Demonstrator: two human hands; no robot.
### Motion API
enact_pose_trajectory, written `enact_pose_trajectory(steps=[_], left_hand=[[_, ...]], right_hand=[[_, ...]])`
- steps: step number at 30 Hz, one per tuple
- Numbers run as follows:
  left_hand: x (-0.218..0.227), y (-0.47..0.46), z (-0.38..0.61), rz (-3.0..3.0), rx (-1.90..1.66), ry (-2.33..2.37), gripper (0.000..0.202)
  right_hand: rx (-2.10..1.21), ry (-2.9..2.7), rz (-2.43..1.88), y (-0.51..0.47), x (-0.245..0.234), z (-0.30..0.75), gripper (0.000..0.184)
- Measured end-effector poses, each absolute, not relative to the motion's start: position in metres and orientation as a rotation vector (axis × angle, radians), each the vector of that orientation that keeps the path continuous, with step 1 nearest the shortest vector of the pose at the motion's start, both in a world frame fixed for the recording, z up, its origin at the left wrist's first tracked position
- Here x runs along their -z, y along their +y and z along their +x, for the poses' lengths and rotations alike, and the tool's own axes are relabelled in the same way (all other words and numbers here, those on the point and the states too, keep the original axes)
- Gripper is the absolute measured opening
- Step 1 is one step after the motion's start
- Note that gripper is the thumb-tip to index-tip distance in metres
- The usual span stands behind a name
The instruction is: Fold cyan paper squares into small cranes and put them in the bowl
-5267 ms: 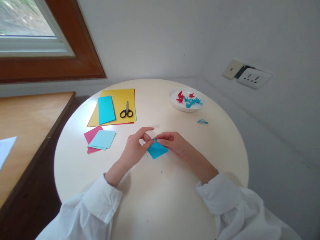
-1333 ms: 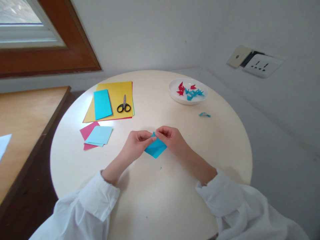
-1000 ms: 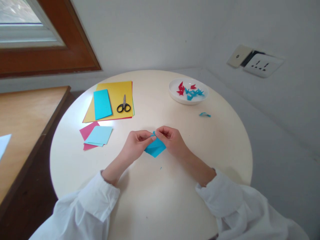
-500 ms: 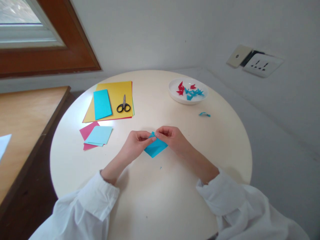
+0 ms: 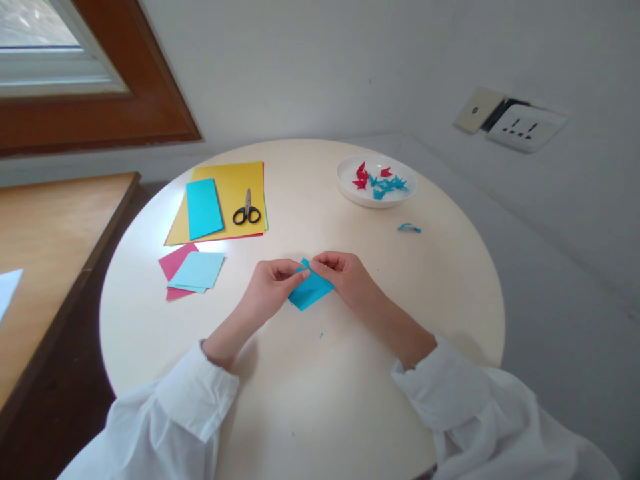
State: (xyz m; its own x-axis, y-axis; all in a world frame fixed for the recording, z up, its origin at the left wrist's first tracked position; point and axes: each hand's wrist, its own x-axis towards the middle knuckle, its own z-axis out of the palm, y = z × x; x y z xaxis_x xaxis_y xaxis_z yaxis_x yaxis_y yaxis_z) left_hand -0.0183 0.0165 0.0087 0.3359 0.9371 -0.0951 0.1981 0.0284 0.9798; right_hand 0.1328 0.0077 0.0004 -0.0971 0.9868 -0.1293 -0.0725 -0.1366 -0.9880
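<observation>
A small blue paper piece (image 5: 310,292) lies at the middle of the round cream table (image 5: 350,400), its top corner lifted. My left hand (image 5: 273,287) pinches that corner from the left with thumb and forefinger. My right hand (image 5: 343,275) pinches the same corner from the right, fingers curled. Both wrists rest low over the tabletop in white sleeves.
At the back left lie yellow sheets (image 5: 235,193) with a blue rectangle (image 5: 203,208) and black-handled scissors (image 5: 247,209). Pale blue paper (image 5: 199,271) overlaps pink paper (image 5: 173,261). A white dish (image 5: 376,182) holds several small red and blue folded bits. A blue scrap (image 5: 409,228) lies near it.
Since 5.3 s ago my left forefinger has curled in and both hands have closed onto the paper's top corner. Over the last second the paper's top edge shifted slightly; the hands stayed put.
</observation>
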Motion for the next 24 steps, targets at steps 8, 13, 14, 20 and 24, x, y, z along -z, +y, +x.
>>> enact_pose_trajectory(steps=[8, 13, 14, 20, 24], left_hand=[[-0.0092, 0.017, -0.0196, 1.502, -0.738, 1.09, 0.029], [-0.0084, 0.0171, -0.0193, 1.537, -0.714, 1.105, 0.031], [-0.0084, 0.017, -0.0188, 1.527, -0.723, 1.101, 0.031], [-0.0088, 0.0159, -0.0156, 1.397, -0.799, 1.088, 0.027], [-0.0097, 0.0155, -0.015, 1.368, -0.812, 1.11, 0.027]], right_hand=[[-1.396, -1.233, -1.22, 0.0093, 0.0002, 0.137, 0.026], [-1.327, -1.33, -1.235, 0.0097, 0.0007, 0.1373, 0.021], [-1.314, -1.328, -1.237, 0.0098, 0.0011, 0.1365, 0.021], [-1.182, -1.234, -1.227, 0.0088, 0.0049, 0.129, 0.025], [-1.241, -1.186, -1.236, 0.0089, 0.0045, 0.1298, 0.028]])
